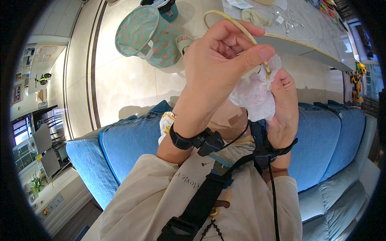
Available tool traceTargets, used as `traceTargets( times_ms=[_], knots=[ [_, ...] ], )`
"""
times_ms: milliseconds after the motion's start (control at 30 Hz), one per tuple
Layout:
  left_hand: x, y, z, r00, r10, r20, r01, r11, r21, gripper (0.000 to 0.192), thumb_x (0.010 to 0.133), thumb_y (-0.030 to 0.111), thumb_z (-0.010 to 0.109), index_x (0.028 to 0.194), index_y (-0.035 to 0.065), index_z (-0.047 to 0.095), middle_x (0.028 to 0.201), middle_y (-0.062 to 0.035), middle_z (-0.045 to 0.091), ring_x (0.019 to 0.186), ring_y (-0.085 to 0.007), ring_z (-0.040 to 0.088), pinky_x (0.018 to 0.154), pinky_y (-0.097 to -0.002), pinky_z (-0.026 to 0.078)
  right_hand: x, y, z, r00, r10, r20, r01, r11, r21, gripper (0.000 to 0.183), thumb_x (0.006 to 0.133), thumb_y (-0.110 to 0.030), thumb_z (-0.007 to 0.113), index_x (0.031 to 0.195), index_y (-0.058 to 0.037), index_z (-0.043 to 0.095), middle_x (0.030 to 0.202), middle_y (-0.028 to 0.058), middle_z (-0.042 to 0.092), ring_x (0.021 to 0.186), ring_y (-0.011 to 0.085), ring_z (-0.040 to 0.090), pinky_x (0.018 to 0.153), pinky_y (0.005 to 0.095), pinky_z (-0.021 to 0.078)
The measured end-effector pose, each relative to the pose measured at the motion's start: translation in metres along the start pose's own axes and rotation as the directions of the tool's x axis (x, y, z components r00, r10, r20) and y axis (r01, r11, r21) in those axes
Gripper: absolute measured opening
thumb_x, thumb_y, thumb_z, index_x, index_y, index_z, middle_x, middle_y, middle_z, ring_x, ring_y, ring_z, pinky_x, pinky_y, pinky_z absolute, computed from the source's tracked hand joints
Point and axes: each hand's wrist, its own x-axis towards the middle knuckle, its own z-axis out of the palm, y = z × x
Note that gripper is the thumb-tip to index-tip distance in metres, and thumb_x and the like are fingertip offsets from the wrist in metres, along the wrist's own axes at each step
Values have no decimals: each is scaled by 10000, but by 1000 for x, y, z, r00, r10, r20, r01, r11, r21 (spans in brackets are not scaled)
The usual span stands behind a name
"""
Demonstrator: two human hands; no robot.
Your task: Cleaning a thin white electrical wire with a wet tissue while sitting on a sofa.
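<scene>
My left hand (223, 57) pinches a yellowed cable (238, 25) between thumb and fingers. The cable arcs up above this hand, and its connector end (267, 70) points down past the thumb towards a white tissue or wipe (254, 96). My right hand (283, 90) holds this crumpled white sheet, which lies against its palm and fingers and hangs below the cable end. Some of the right fingers are hidden behind the sheet. Both wrists wear black straps with small devices.
A marble-look table (307, 39) carries a fluffy cloth (254, 17), white cables (289, 22) and a packet (239, 3). On the floor stand a green fabric basket (169, 45) and a teal bin (169, 12). Blue denim-covered sofa cushions (316, 141) lie on both sides of me.
</scene>
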Motion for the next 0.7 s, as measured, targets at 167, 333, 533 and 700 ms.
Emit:
traceTargets(
  times_ms=[167, 333, 533, 700],
  knots=[
    [0, -1, -1, 999, -30, -17, 29, 996, -82, 308, 751, 48, 629, 1014, -23, 485, 730, -81, 599, 667, -160, 599, 625, -244, 479, -2, -2, 7, 1000, 9, 28, -6, 996, -85, 144, 757, -109, 644, 821, -12, 558, 815, 53, 603, 674, 86, 563, 602, 210, 459],
    [0, -1, 2, 999, -37, 12, 36, 999, 25, 313, 756, 58, 629, 1020, -25, 481, 725, -86, 601, 665, -160, 599, 613, -239, 478, 5, 5, -7, 991, -24, 134, 31, 998, -54, 157, 749, -92, 647, 843, 0, 561, 811, 57, 606, 696, 104, 574, 642, 239, 474],
    [-1, -4, 0, 1000, 1, -12, -2, 1000, -23, 308, 755, 60, 628, 1016, -22, 487, 727, -88, 605, 653, -155, 601, 607, -240, 488, 1, -2, -1, 997, 36, 67, -37, 999, 20, 172, 741, -90, 655, 851, 1, 560, 799, 51, 606, 710, 109, 574, 664, 257, 472],
    [-2, 1, 3, 999, -39, -5, 38, 995, -87, 296, 751, 57, 632, 1005, -16, 497, 729, -90, 608, 648, -153, 601, 623, -247, 491, 1, 0, 4, 995, -3, 104, 10, 997, -70, 158, 749, -93, 646, 848, -4, 561, 797, 50, 608, 713, 113, 579, 662, 260, 475]
  ],
)
